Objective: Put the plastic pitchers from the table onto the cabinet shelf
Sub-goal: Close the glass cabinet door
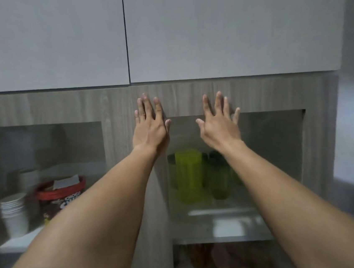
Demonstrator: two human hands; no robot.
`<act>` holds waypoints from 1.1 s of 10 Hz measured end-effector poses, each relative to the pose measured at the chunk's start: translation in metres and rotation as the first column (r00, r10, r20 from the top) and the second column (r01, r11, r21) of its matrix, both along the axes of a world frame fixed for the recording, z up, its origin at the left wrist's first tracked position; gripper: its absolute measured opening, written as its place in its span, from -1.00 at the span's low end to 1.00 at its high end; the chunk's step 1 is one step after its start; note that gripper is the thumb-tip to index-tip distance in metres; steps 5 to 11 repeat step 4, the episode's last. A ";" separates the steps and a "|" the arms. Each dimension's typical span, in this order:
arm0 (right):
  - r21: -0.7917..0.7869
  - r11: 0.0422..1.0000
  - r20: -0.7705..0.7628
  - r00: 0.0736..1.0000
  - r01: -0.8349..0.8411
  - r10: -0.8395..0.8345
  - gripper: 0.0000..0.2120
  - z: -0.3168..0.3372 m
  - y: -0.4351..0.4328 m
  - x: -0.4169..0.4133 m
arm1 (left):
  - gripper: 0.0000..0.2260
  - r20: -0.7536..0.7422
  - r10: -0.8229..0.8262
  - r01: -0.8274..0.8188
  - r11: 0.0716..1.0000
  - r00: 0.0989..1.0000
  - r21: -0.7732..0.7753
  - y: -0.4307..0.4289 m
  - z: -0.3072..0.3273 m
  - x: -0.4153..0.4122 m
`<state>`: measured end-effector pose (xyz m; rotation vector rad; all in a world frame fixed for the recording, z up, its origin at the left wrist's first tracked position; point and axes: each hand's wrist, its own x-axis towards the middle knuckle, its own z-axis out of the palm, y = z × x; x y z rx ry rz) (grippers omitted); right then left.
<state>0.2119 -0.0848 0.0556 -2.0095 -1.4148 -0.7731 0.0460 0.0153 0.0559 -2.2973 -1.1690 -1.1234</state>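
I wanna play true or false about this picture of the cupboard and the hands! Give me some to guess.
1. Both hands, left hand and right hand, are empty with fingers spread. True.
2. The pitchers on the shelf are blue. False: they are yellow-green and green.
3. A stack of white cups stands in the left compartment. True.
4. The upper cabinet doors are wide open. False: they are closed.
5. The red-lidded tub sits beside the pitchers. False: it is in the left compartment.

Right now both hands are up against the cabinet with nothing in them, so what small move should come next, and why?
Probably lower both hands and turn back toward the table. The left hand and right hand are open and empty, fingers spread, while green pitchers already stand on the right-hand shelf. No table is in view, so whether any pitchers remain cannot be told.
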 end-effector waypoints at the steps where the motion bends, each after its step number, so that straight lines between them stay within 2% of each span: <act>1: 0.001 1.000 -0.003 1.000 -0.007 0.007 -0.32 -0.002 0.009 0.004 | -0.36 -0.026 0.014 -0.014 1.000 1.000 -0.008 0.007 0.003 0.001; 3: -0.071 0.996 -0.048 0.998 -0.050 0.047 -0.31 0.000 0.010 0.008 | -0.34 -0.040 0.018 -0.019 0.999 0.999 -0.041 0.008 0.004 0.000; 4: -0.045 0.995 -0.133 0.988 -0.090 0.083 -0.34 0.011 -0.002 0.004 | -0.35 0.011 0.000 0.000 1.000 1.000 -0.010 0.005 0.000 -0.003; 11: -0.045 0.995 -0.133 0.988 -0.090 0.083 -0.34 0.011 -0.002 0.004 | -0.35 0.011 0.000 0.000 1.000 1.000 -0.010 0.005 0.000 -0.003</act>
